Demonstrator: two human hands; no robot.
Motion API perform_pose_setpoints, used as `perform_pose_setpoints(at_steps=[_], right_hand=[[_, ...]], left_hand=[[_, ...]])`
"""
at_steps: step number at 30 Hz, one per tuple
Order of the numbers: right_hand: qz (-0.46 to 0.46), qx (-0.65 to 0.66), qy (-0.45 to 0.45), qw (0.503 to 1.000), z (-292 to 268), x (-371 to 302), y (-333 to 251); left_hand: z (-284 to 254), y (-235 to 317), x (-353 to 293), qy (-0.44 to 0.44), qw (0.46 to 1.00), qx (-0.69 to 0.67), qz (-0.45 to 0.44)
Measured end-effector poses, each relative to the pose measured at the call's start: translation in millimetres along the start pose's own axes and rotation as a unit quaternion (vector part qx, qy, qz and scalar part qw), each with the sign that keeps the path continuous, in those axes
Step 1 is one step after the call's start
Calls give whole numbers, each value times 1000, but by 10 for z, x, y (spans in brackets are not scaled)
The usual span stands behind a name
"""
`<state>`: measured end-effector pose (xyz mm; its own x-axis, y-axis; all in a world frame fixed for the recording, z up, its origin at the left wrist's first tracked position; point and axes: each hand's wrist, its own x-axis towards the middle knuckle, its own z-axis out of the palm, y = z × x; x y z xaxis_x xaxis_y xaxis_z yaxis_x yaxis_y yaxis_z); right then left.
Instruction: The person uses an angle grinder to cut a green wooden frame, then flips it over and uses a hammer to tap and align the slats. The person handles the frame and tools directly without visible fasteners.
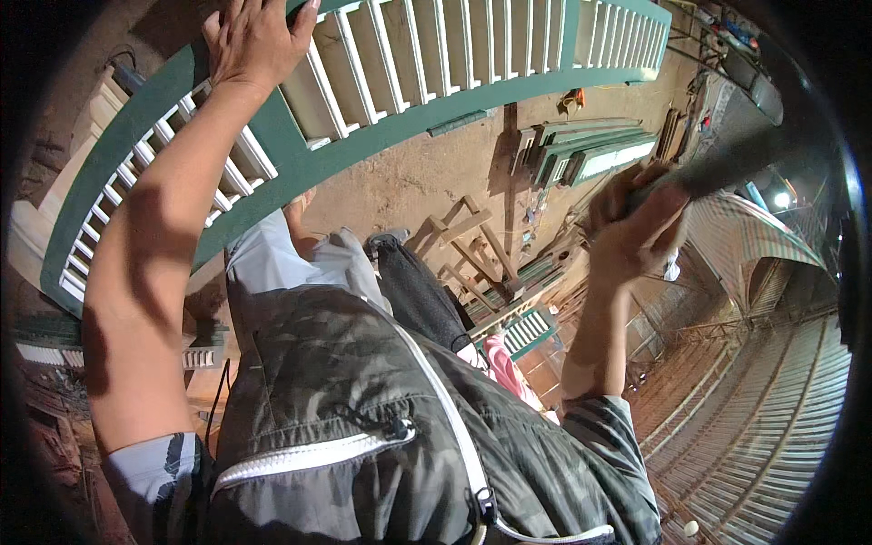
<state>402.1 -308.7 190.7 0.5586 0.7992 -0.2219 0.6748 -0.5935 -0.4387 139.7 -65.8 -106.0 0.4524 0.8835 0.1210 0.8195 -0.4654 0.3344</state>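
A long green shutter [272, 127] with white slats spans the upper left in front of me, its shape bowed by the lens. My left hand [254, 45] lies on its frame with fingers and thumb apart; the upper frame edge cuts off some fingertips. Raised at the right, my right hand [640, 222] is closed round a long dark tool [745, 163]. Motion blur and deep shadow hide the tool's exact kind. It points up and right, well apart from the shutter.
Several green frame pieces [590, 150] lie on the floor beyond. A wooden trestle [468, 241] stands near more stacked lengths, and a smaller green shutter [527, 331] is by my right side. Striped cloth [754, 236] hangs at the right, beside a corrugated metal sheet [754, 427].
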Motion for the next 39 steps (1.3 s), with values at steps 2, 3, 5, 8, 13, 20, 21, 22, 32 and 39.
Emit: perform_pose_setpoints(at_steps=[2, 3, 5, 8, 13, 20, 21, 22, 32, 39], right_hand=[[16, -162, -84, 983, 322, -148, 414], [101, -217, -206, 949, 465, -208, 489], [281, -204, -320, 881, 485, -205, 319], [220, 49, -143, 964, 191, -21, 21], [0, -4, 6, 1000, 219, -63, 463], [62, 43, -121, 990, 334, 211, -49], [50, 109, -103, 987, 127, 350, -182], [67, 187, -91, 976, -42, 388, -324], [62, -15, -117, 991, 13, 117, 194], [36, -156, -191, 968, 480, -183, 755]], left_hand=[[24, -4, 4, -18, 1000, -12, 0], [3, 12, 16, -29, 999, -22, 2], [-24, 92, 5, -55, 998, -28, -9], [77, 14, 77, 3, 1000, -13, -13], [-363, 188, 69, -107, 990, -58, -66], [9, 53, 36, -32, 999, -12, -20], [17, 57, 26, -44, 999, 13, -20], [-62, 70, 40, -65, 997, 29, -16], [86, 36, 119, 6, 1000, -10, -10], [-413, 265, 106, -54, 991, -107, -65]])
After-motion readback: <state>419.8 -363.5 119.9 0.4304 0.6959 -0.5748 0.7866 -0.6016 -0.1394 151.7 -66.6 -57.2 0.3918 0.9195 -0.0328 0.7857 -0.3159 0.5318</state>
